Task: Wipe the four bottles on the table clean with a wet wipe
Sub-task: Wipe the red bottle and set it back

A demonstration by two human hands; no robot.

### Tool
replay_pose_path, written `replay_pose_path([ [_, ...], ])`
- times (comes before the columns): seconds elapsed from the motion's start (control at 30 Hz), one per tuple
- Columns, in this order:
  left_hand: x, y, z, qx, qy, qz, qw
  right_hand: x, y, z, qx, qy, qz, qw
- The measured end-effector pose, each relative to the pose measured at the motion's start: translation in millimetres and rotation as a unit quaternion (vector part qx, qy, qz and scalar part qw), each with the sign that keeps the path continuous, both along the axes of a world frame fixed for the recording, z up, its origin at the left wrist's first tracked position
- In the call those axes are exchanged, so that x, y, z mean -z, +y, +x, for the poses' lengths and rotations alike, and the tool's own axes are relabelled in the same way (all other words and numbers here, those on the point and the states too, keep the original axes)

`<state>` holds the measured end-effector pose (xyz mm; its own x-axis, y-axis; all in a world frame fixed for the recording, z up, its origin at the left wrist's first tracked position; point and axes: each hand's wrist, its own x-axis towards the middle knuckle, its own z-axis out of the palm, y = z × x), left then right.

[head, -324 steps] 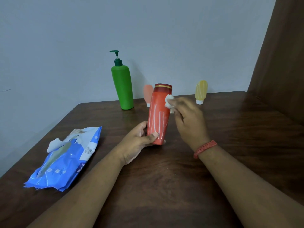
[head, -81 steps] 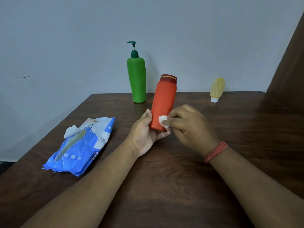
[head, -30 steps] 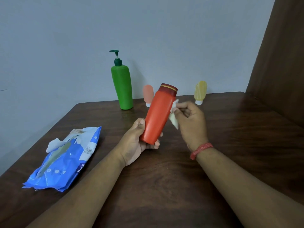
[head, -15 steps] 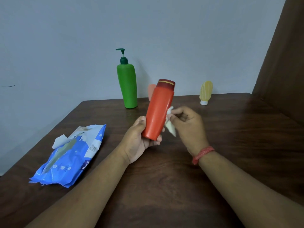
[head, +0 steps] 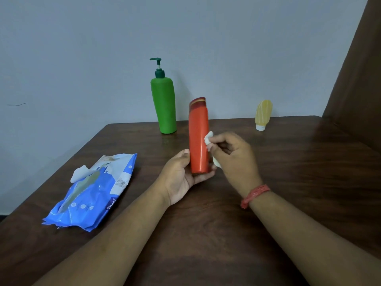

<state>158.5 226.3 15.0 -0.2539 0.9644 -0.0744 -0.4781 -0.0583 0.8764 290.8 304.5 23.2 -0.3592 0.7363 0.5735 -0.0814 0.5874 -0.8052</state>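
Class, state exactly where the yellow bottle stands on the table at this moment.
In the head view the yellow bottle stands cap-down at the table's far right edge by the wall, well right of the green pump bottle.

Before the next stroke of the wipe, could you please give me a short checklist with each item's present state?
1. Left hand grips the base of the red bottle: ok.
2. Right hand pinches the wet wipe: ok.
3. Wipe touches the bottle's side: ok.
4. Bottle held near upright: ok.
5. Green pump bottle and yellow bottle stand clear of the hands: ok.
6. Fourth bottle in sight: not ok, not visible in this view.
7. Red bottle fully clean: cannot tell.
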Motion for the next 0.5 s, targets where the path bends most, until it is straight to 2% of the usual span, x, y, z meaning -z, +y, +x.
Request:
replay_pose_path([
  [0.1,1.6,3.6,-1.2,-0.044,-0.036,-0.015,0.998,2.0,-7.9,-5.2,0.007,-0.057,0.12,0.991],
  [0.2,-0.7,5.1,1.0,-0.102,-0.068,-0.03,0.992,5.1,-13.5,-5.5,-0.01,-0.119,0.193,0.974],
  [0.33,0.7,9.8,0.2,-0.191,-0.033,-0.062,0.979,9.1,-15.8,-8.2,-0.032,-0.181,0.25,0.951],
  [0.5,2.3,10.3,1.5,-0.183,-0.022,-0.063,0.981,6.9,-19.4,-6.9,-0.027,-0.211,0.296,0.931],
])
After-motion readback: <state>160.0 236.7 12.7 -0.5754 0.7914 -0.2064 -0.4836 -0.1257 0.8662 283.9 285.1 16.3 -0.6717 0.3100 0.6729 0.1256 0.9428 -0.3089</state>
